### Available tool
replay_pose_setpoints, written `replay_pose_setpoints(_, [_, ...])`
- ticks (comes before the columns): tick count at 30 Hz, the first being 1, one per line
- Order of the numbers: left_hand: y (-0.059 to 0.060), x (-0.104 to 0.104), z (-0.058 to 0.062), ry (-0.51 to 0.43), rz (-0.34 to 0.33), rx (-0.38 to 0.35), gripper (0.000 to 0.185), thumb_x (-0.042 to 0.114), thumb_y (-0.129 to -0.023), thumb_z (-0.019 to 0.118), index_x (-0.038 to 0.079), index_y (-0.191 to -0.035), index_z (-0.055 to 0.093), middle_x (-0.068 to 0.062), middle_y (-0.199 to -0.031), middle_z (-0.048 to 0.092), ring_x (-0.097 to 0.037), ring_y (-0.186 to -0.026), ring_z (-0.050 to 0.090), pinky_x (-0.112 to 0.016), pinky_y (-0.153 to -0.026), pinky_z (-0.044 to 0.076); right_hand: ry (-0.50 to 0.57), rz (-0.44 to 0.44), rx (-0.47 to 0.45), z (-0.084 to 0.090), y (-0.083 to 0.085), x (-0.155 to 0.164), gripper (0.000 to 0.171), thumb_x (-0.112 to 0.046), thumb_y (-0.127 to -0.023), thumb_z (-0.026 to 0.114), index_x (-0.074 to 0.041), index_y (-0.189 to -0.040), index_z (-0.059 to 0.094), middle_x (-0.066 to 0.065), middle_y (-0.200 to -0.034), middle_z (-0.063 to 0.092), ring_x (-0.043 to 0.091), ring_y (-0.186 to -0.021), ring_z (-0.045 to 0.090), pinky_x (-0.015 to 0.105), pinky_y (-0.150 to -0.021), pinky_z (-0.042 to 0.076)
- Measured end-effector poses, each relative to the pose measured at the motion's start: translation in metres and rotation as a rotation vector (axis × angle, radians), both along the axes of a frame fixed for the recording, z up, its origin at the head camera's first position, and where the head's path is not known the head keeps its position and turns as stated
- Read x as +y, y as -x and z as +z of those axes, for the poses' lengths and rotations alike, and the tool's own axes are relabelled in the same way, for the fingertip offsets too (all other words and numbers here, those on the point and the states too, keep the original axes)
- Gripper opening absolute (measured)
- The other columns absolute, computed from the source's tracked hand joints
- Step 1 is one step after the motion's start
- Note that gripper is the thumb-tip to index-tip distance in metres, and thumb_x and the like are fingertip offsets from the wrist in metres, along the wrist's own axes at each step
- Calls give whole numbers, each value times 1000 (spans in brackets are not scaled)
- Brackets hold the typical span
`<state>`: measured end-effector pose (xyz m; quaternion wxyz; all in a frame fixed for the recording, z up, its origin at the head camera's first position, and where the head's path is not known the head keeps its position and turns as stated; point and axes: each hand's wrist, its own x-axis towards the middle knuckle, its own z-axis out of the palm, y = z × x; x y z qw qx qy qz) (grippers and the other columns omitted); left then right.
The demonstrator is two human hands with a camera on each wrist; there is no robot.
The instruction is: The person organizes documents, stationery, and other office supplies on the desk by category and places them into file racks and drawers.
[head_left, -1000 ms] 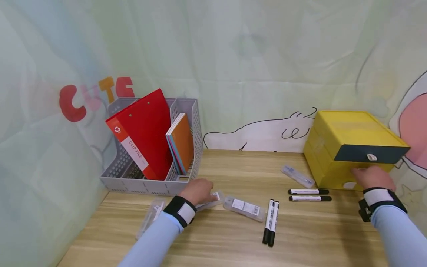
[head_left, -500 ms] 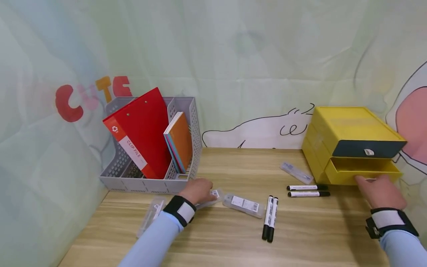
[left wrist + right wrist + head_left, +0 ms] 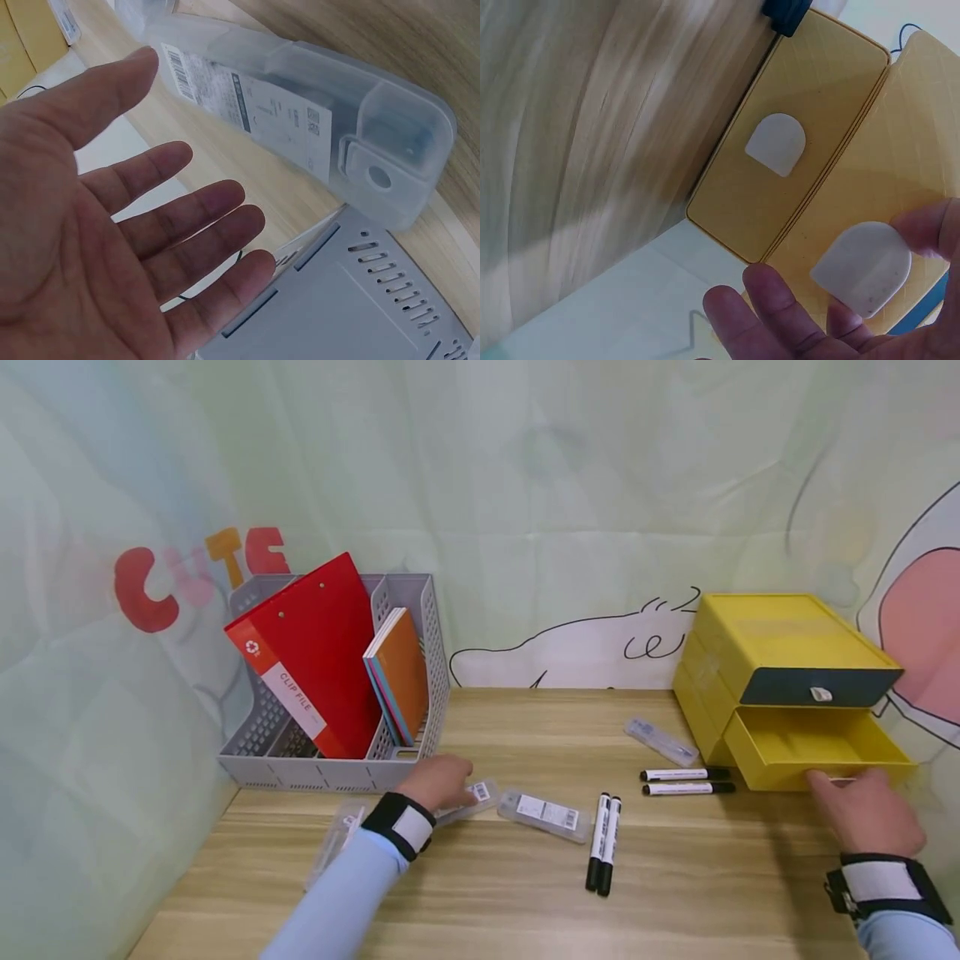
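Observation:
My left hand (image 3: 437,782) is just above a translucent plastic pencil case (image 3: 255,112) with a white label; in the left wrist view its fingers are spread loosely, apart from the case. On the right, my right hand (image 3: 873,810) pinches the white pull tab (image 3: 865,268) of a yellow drawer (image 3: 772,773). That drawer stands pulled out of the yellow drawer box (image 3: 802,631), and its visible inside holds nothing. Below it, a lower drawer front (image 3: 727,202) with its own white tab is closed. The dark-fronted top drawer (image 3: 780,687) is closed too.
Other translucent cases (image 3: 545,814) lie on the wooden table (image 3: 525,910). Two markers (image 3: 604,843) lie mid-table, two more (image 3: 686,782) beside the drawer box. A grey file rack (image 3: 330,774) holds a red clip file (image 3: 322,652) and notebooks (image 3: 402,672).
My right hand has drawn the middle yellow drawer out of the box, toward me. My left hand stays at the pencil case. The whole view has shifted slightly.

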<state>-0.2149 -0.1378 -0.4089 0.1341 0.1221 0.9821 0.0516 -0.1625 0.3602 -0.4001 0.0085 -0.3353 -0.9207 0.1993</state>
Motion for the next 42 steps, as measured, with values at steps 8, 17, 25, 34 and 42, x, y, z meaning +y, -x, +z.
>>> replay_pose_setpoints(8, [-2,-2,0,-14,-18,19,42,28,-84,80,5,-117,70,-8,-108,70,-20,-86,59,-44,-91,51,19,-27,49,7,-10,-10,68,-35,-96,44,20,-134,32,38,-113,47,48,-90,48,58,-80,44])
replay_pose_setpoints(17, [-7,5,-4,41,-6,67,51,37,-85,79,7,-125,67,-10,-117,67,-24,-100,62,-45,-95,49,-196,325,445,27,2,-69,62,-18,-94,56,16,-141,34,43,-137,34,59,-121,34,69,-105,25])
replay_pose_setpoints(25, [-14,15,-9,60,-86,192,63,46,-86,75,7,-133,60,-14,-123,62,-28,-113,58,-44,-99,46,-106,841,254,8,20,-139,74,-41,-92,68,7,-143,43,38,-141,39,56,-122,43,70,-98,36])
replay_pose_setpoints(34, [-29,-9,-2,41,4,166,36,29,-69,90,4,-83,69,-4,-73,60,-19,-67,54,-39,-67,51,12,891,-7,-17,30,-157,76,-49,-92,65,7,-140,48,34,-139,47,51,-126,45,65,-99,39])
replay_pose_setpoints(42, [-32,-18,-20,155,39,176,14,11,-74,79,2,-74,67,-8,-71,62,-22,-64,57,-41,-65,54,50,872,8,-27,31,-156,64,-40,-95,65,6,-137,52,33,-136,50,49,-124,48,64,-99,40])
